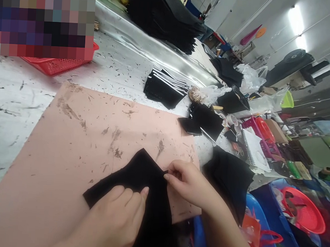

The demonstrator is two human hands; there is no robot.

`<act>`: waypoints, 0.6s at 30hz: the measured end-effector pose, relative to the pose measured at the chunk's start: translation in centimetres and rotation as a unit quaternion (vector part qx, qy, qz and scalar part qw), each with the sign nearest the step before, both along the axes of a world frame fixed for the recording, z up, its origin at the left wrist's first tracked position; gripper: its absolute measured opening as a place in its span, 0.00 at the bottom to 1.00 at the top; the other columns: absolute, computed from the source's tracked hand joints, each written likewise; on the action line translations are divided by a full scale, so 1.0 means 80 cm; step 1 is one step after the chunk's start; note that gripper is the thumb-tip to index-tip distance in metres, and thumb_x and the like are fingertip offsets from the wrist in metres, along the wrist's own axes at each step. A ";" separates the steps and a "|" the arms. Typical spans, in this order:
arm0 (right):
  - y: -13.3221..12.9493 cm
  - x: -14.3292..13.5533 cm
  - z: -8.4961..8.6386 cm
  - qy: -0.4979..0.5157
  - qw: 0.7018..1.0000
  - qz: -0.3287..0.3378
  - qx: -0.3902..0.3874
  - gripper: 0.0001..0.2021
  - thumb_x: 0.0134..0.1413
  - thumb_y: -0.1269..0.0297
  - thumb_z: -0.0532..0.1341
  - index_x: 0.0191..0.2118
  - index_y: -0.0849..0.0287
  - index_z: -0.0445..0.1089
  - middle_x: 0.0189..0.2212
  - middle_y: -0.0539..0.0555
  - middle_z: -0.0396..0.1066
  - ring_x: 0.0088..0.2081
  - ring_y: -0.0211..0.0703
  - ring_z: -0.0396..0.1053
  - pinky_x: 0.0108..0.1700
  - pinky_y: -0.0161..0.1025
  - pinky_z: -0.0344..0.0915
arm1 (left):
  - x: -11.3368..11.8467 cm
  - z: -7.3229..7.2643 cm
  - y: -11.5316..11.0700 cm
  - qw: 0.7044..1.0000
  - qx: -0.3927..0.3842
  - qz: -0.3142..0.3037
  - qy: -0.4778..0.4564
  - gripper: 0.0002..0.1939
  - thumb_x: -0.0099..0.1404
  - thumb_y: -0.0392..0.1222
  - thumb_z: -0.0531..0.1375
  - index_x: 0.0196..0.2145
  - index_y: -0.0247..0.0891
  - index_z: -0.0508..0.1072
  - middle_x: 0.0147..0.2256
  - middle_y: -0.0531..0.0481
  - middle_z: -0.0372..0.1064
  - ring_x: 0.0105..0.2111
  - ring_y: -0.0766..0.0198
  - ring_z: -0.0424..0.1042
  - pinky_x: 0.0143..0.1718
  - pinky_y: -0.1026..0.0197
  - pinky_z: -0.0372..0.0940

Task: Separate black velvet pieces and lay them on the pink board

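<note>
A black fabric piece lies on the stained pink board, with its lower part running off toward the bottom edge. My left hand is closed and rests on the fabric, its thumb against the curled fingers. At the fabric's right edge, my right hand pinches a small dark corner between thumb and forefinger.
Striped black pieces and another black stack lie beyond the board. A red basket stands at the upper left. Black cloth hangs at the right, near blue bins and a notebook.
</note>
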State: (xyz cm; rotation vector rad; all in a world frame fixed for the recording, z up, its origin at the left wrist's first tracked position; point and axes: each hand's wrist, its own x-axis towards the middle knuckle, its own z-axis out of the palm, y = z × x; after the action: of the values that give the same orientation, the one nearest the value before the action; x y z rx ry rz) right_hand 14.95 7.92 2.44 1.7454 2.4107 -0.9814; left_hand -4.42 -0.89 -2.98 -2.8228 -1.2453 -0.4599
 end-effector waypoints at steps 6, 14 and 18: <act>0.005 -0.008 0.007 -0.035 0.999 0.014 -0.009 0.08 0.49 0.71 0.57 0.22 0.57 0.59 0.21 0.46 0.64 0.26 0.36 0.61 0.28 0.33 0.55 | 0.002 0.004 0.005 1.000 0.016 0.003 -0.023 0.22 0.54 0.30 0.50 0.47 0.30 0.68 0.26 0.49 0.67 0.26 0.60 0.63 0.28 0.56 0.52; 0.001 -0.013 0.010 -0.115 0.987 0.060 0.095 0.03 0.49 0.68 0.61 0.29 0.58 0.64 0.29 0.51 0.68 0.30 0.41 0.64 0.30 0.37 0.59 | -0.002 0.002 0.010 0.997 0.005 0.044 -0.067 0.20 0.55 0.32 0.54 0.47 0.36 0.70 0.37 0.49 0.72 0.38 0.57 0.66 0.41 0.54 0.54; -0.031 -0.011 -0.012 -0.036 0.951 0.160 0.262 0.12 0.54 0.78 0.53 0.40 0.60 0.69 0.38 0.57 0.69 0.40 0.46 0.64 0.43 0.44 0.60 | -0.001 -0.005 0.012 0.993 0.022 0.064 -0.094 0.20 0.59 0.38 0.53 0.49 0.37 0.69 0.51 0.49 0.67 0.50 0.56 0.60 0.50 0.53 0.48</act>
State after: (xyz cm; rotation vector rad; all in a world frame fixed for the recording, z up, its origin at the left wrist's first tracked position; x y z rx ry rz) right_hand 14.05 5.45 1.47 1.3721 2.9586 -0.2488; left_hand -4.51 0.06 -3.42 -2.6941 -1.4191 -0.7499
